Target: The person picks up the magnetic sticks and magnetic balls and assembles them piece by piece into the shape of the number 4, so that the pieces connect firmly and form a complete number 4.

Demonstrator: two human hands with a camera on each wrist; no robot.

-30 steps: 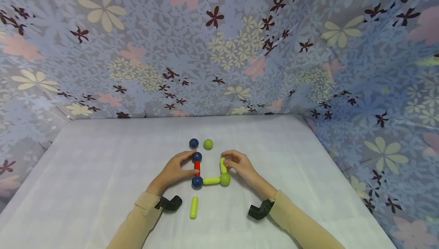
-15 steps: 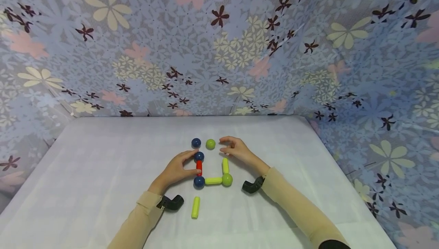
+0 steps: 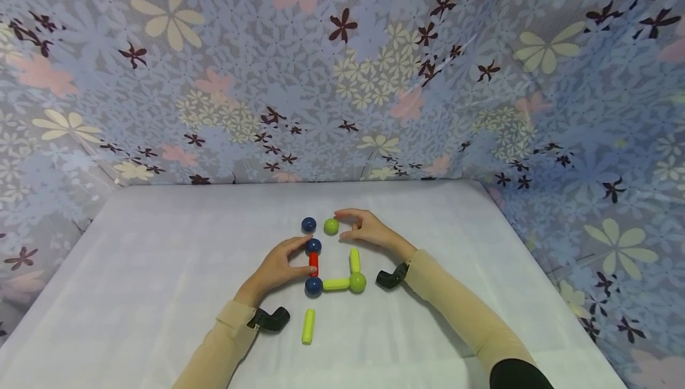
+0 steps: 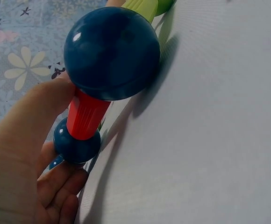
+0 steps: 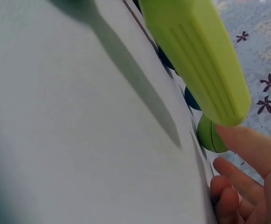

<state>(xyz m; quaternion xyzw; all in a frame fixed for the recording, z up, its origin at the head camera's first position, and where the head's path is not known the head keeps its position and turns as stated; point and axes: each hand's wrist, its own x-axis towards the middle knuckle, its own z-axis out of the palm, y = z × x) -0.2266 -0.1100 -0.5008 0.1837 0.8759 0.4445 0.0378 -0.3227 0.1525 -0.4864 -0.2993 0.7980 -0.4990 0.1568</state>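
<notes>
My left hand (image 3: 277, 269) grips the left side of a joined frame of toy building rods and balls. Its thumb lies at the red rod (image 3: 314, 264), and its fingers are at the far blue ball (image 3: 313, 247). A near blue ball (image 4: 112, 53) joins the red rod to a yellow-green rod (image 3: 336, 284). At the frame's right corner, a green ball (image 3: 357, 282) bears an upright yellow-green rod (image 5: 201, 65). My right hand (image 3: 371, 228) reaches beside a loose green ball (image 3: 331, 226), index fingertip right at it, thumb apart.
A loose blue ball (image 3: 308, 225) sits left of the loose green ball. A spare yellow-green rod (image 3: 308, 326) lies in front of the frame on the white-covered table (image 3: 160, 294). Flowered cloth (image 3: 299, 80) hangs behind the table and along its right side.
My right hand has let go of the upright yellow-green rod and moved away and left to the loose green ball. My left hand keeps its place on the frame.
</notes>
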